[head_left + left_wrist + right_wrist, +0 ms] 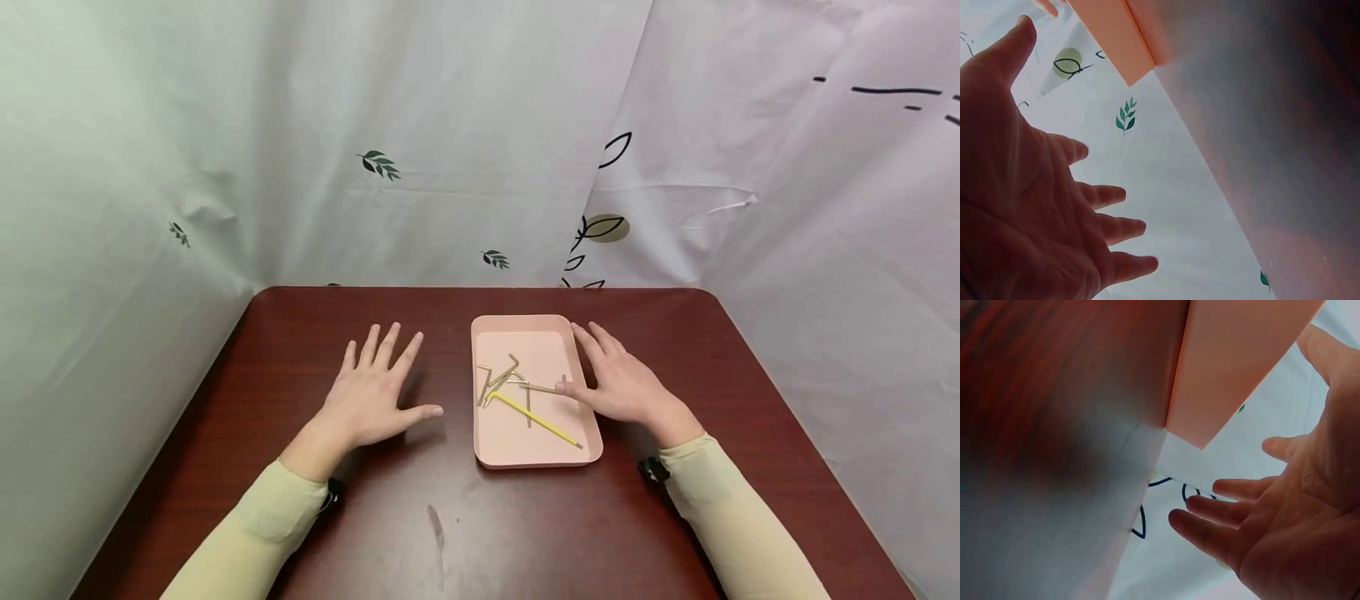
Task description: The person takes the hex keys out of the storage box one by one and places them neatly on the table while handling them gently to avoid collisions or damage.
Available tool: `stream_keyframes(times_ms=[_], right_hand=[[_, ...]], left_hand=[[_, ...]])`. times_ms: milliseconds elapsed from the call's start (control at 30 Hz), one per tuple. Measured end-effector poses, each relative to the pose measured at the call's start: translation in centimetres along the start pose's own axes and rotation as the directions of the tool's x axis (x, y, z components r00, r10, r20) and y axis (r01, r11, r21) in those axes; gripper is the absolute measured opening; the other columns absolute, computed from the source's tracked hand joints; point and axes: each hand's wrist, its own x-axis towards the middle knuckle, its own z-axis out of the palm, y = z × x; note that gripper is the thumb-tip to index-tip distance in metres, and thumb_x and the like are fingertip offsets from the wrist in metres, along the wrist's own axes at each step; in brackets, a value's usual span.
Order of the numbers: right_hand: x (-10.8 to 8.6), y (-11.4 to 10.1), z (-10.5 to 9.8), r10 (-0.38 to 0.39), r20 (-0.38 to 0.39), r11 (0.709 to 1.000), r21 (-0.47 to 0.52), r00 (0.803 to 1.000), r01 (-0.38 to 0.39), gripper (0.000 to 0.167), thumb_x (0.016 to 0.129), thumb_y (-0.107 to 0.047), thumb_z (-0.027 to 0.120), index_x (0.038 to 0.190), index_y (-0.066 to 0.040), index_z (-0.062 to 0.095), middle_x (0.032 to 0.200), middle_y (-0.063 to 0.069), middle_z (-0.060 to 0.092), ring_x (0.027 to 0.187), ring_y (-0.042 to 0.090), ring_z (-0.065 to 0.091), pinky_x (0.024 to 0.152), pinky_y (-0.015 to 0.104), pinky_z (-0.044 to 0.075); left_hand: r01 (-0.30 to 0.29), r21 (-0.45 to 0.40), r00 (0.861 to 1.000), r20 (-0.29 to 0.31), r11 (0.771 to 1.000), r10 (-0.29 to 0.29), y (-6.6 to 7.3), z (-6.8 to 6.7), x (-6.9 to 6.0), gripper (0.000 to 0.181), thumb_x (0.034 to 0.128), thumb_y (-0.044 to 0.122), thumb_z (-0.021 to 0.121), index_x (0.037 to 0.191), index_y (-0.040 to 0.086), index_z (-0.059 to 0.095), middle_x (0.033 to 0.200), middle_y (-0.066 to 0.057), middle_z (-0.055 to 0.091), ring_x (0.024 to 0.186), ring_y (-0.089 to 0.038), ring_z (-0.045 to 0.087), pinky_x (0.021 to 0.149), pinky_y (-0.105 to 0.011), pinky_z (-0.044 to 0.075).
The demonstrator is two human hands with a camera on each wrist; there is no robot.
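Note:
A pink tray (517, 446) lies on the table and holds several brass-coloured hex keys (528, 408) and one longer yellow hex key (536, 421). My right hand (626, 383) hovers at the tray's right side, its thumb reaching over the rim; whether it touches anything is unclear. In the right wrist view the fingers of the right hand (1310, 506) are spread beside the tray's wall (1222, 369). To the left of the tray, my left hand (367, 396) is held palm down with spread fingers and nothing in it. The left wrist view shows that left hand (1029, 187) apart from the tray (1116, 37).
The dark red-brown table (450, 533) extends around the tray, with a smudge mark near the front. White curtains (450, 100) with leaf prints hang behind the table and along both sides.

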Motion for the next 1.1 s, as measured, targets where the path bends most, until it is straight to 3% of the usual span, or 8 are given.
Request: stream_keyframes(times_ms=[233,500,900,1100], right_hand=[[0.4,0.0,-0.1,0.003,0.026,0.999,0.038,1.000,-0.004,0.109,0.099,-0.072,0.068,0.177,-0.012,0.022,0.177,0.026,0.028,0.158,0.051,0.037,0.112,0.071,0.047],[0.5,0.0,0.0,0.005,0.043,0.996,0.088,0.999,-0.008,0.108,0.099,-0.075,0.067,0.178,-0.015,0.023,0.175,0.014,0.035,0.157,0.040,0.041,0.109,0.068,0.050],[2.1,0.5,0.0,0.025,0.093,0.988,0.148,0.995,-0.039,0.110,0.101,-0.074,0.064,0.177,-0.008,0.020,0.173,0.023,0.038,0.158,0.041,0.042,0.120,0.065,0.042],[2.9,0.6,-0.1,0.017,0.098,0.986,0.161,0.995,-0.033,0.109,0.102,-0.069,0.068,0.176,-0.004,0.021,0.173,0.025,0.038,0.159,0.041,0.041,0.123,0.063,0.039]], left_hand=[[-0.016,0.016,1.000,-0.005,1.000,0.016,0.3,0.1,0.0,0.119,0.0908,0.090,0.060,0.179,0.019,0.024,0.183,-0.023,0.016,0.169,-0.050,0.006,0.128,-0.077,0.013],[-0.026,0.023,1.000,-0.003,0.999,0.026,0.5,0.0,0.1,0.116,0.0911,0.091,0.059,0.179,0.022,0.026,0.182,-0.024,0.021,0.169,-0.050,0.008,0.128,-0.077,0.015],[-0.026,0.029,1.000,-0.006,0.999,0.026,0.8,0.1,0.0,0.115,0.0909,0.089,0.061,0.177,0.021,0.030,0.180,-0.025,0.025,0.168,-0.051,0.011,0.126,-0.080,0.012],[-0.025,0.022,1.000,-0.014,0.999,0.025,0.8,0.1,0.0,0.116,0.0910,0.089,0.061,0.178,0.021,0.027,0.182,-0.024,0.019,0.169,-0.050,0.011,0.127,-0.079,0.013]])
